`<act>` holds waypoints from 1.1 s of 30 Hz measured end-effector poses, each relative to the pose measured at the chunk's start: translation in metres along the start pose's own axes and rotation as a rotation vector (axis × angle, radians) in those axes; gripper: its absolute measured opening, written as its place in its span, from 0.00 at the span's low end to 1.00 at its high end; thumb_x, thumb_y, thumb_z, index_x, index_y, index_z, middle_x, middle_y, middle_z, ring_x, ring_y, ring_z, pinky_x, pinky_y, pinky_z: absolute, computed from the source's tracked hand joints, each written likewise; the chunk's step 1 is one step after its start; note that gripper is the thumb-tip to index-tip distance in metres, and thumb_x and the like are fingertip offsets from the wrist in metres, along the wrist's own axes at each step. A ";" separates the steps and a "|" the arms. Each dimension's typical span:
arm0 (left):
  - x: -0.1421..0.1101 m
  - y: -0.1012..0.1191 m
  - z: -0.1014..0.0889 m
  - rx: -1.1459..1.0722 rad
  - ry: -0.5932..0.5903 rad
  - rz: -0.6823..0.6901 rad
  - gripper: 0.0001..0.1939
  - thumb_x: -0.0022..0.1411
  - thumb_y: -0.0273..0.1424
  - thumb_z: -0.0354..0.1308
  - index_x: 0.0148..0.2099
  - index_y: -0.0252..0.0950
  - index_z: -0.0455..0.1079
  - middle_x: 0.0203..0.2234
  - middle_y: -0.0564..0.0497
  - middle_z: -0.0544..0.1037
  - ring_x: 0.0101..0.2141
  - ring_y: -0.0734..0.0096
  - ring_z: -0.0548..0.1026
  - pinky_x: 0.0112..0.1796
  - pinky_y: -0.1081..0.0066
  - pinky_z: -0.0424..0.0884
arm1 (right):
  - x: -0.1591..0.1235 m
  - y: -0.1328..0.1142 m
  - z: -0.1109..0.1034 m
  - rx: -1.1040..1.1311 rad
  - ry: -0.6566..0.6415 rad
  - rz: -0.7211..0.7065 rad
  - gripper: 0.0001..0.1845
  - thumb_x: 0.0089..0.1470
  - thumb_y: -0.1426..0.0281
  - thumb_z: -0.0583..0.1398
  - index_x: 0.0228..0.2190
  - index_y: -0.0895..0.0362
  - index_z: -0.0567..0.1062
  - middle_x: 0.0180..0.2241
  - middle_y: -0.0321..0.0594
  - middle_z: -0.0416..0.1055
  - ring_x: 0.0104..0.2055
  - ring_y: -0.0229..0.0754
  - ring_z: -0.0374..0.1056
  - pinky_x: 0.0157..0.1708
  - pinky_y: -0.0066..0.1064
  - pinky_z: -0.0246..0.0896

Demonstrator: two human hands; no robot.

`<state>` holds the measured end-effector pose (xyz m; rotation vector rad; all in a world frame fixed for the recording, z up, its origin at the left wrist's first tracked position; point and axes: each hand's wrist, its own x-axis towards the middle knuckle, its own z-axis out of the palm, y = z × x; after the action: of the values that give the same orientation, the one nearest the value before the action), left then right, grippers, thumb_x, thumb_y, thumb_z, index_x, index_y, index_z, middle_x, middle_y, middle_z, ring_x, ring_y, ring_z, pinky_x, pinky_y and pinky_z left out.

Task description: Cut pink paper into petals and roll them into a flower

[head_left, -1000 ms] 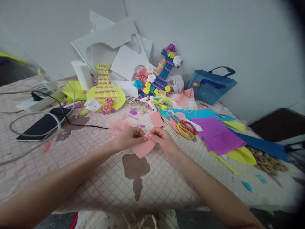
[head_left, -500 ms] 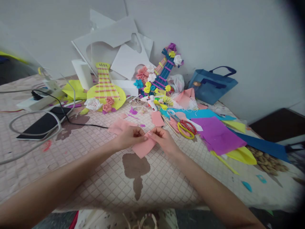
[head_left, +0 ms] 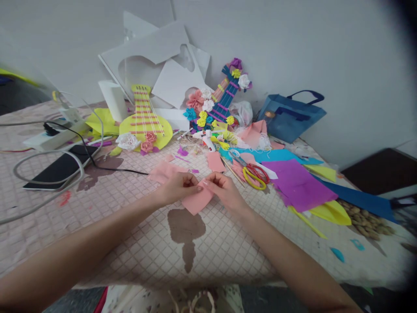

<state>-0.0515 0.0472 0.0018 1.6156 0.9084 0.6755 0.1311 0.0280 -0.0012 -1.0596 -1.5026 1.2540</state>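
Observation:
Between my hands is a piece of pink crepe paper (head_left: 197,202), its lower corner pointing toward me. My left hand (head_left: 178,188) pinches its upper left edge between thumb and fingers. Close beside it, my right hand (head_left: 223,189) pinches the top edge, thumb and forefinger pressed together. The fingers cover the paper's upper edge. More pink paper (head_left: 163,171) lies just behind my left hand, and a small pink square (head_left: 215,161) lies beyond my right hand. Scissors with yellow handles (head_left: 254,179) and red-handled scissors (head_left: 259,172) rest to the right.
Behind stand a yellow paper guitar (head_left: 146,126) and a blue one (head_left: 224,100) with paper flowers. A white glue gun (head_left: 206,140) lies before them. Purple paper (head_left: 298,184), peanuts (head_left: 365,221) and a blue bag (head_left: 290,114) are right; a black tablet-like slab (head_left: 61,168) and cables are left.
Both hands keep their pinch on the pink paper in almost the same place. The paper's lower corner has shifted very slightly up and to the right.

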 end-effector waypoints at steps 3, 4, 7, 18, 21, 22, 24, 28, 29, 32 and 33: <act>0.000 -0.001 -0.001 -0.002 -0.031 -0.002 0.15 0.52 0.40 0.60 0.29 0.31 0.65 0.21 0.55 0.67 0.23 0.79 0.63 0.23 0.76 0.57 | 0.000 0.001 -0.001 -0.019 0.019 -0.005 0.13 0.47 0.60 0.62 0.25 0.57 0.70 0.23 0.33 0.63 0.26 0.34 0.56 0.25 0.27 0.51; 0.001 -0.001 -0.001 -0.009 -0.035 -0.005 0.15 0.52 0.40 0.60 0.28 0.31 0.65 0.21 0.55 0.67 0.23 0.79 0.63 0.23 0.76 0.57 | 0.001 0.002 -0.001 -0.023 0.030 -0.009 0.13 0.47 0.60 0.62 0.25 0.57 0.70 0.23 0.33 0.63 0.26 0.34 0.56 0.25 0.27 0.50; 0.001 0.000 -0.002 -0.058 -0.048 -0.024 0.15 0.52 0.40 0.60 0.28 0.31 0.65 0.20 0.55 0.67 0.22 0.80 0.63 0.22 0.77 0.56 | 0.001 0.003 -0.003 -0.031 0.074 -0.038 0.13 0.48 0.60 0.62 0.24 0.56 0.70 0.22 0.32 0.62 0.25 0.34 0.55 0.25 0.27 0.50; 0.001 0.005 -0.003 -0.167 -0.042 -0.104 0.14 0.49 0.35 0.64 0.31 0.30 0.66 0.21 0.55 0.70 0.23 0.80 0.68 0.25 0.76 0.63 | 0.010 0.004 -0.020 -0.065 0.165 -0.101 0.11 0.49 0.61 0.61 0.24 0.56 0.69 0.22 0.32 0.61 0.25 0.34 0.55 0.26 0.27 0.49; 0.001 0.006 -0.002 -0.208 -0.026 -0.081 0.13 0.47 0.31 0.66 0.30 0.29 0.66 0.21 0.55 0.71 0.23 0.81 0.68 0.25 0.77 0.63 | 0.010 0.004 -0.022 -0.081 0.179 -0.124 0.11 0.49 0.62 0.61 0.24 0.56 0.69 0.23 0.32 0.62 0.26 0.35 0.56 0.26 0.28 0.50; 0.001 0.006 -0.001 -0.222 -0.021 -0.067 0.13 0.46 0.30 0.66 0.30 0.29 0.66 0.21 0.55 0.72 0.23 0.81 0.69 0.25 0.77 0.63 | 0.011 0.004 -0.022 -0.086 0.183 -0.131 0.11 0.49 0.62 0.61 0.25 0.56 0.69 0.23 0.32 0.62 0.26 0.35 0.56 0.27 0.28 0.50; 0.001 0.006 -0.001 -0.243 -0.009 -0.045 0.13 0.44 0.28 0.67 0.30 0.29 0.66 0.22 0.55 0.72 0.24 0.81 0.69 0.26 0.77 0.63 | 0.011 0.005 -0.023 -0.080 0.189 -0.140 0.10 0.49 0.62 0.61 0.25 0.56 0.70 0.24 0.33 0.63 0.27 0.35 0.56 0.27 0.28 0.51; 0.001 0.007 -0.001 -0.262 0.015 -0.049 0.13 0.44 0.27 0.67 0.30 0.29 0.66 0.22 0.54 0.73 0.24 0.80 0.71 0.27 0.77 0.65 | 0.013 0.007 -0.025 -0.047 0.198 -0.145 0.10 0.49 0.63 0.61 0.25 0.56 0.70 0.24 0.32 0.63 0.27 0.35 0.56 0.27 0.27 0.50; 0.000 0.008 -0.001 -0.264 0.020 -0.056 0.13 0.44 0.27 0.67 0.30 0.29 0.67 0.22 0.54 0.74 0.24 0.80 0.71 0.27 0.76 0.66 | 0.013 0.008 -0.025 -0.049 0.202 -0.146 0.10 0.49 0.63 0.61 0.25 0.56 0.70 0.24 0.32 0.63 0.26 0.35 0.56 0.27 0.27 0.50; 0.000 0.009 -0.002 -0.277 0.023 -0.076 0.12 0.45 0.27 0.67 0.30 0.29 0.67 0.22 0.53 0.74 0.24 0.80 0.71 0.28 0.76 0.67 | 0.014 0.009 -0.026 -0.063 0.223 -0.143 0.10 0.49 0.62 0.62 0.25 0.56 0.70 0.24 0.33 0.63 0.26 0.35 0.56 0.27 0.28 0.50; 0.000 0.008 -0.002 -0.283 0.020 -0.080 0.12 0.46 0.28 0.67 0.30 0.29 0.67 0.22 0.53 0.74 0.24 0.80 0.71 0.28 0.76 0.67 | 0.014 0.010 -0.026 -0.064 0.228 -0.142 0.10 0.49 0.62 0.62 0.25 0.55 0.70 0.24 0.33 0.63 0.27 0.35 0.56 0.27 0.28 0.51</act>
<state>-0.0514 0.0476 0.0105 1.3171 0.8452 0.7305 0.1533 0.0486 -0.0068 -1.0784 -1.4237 0.9586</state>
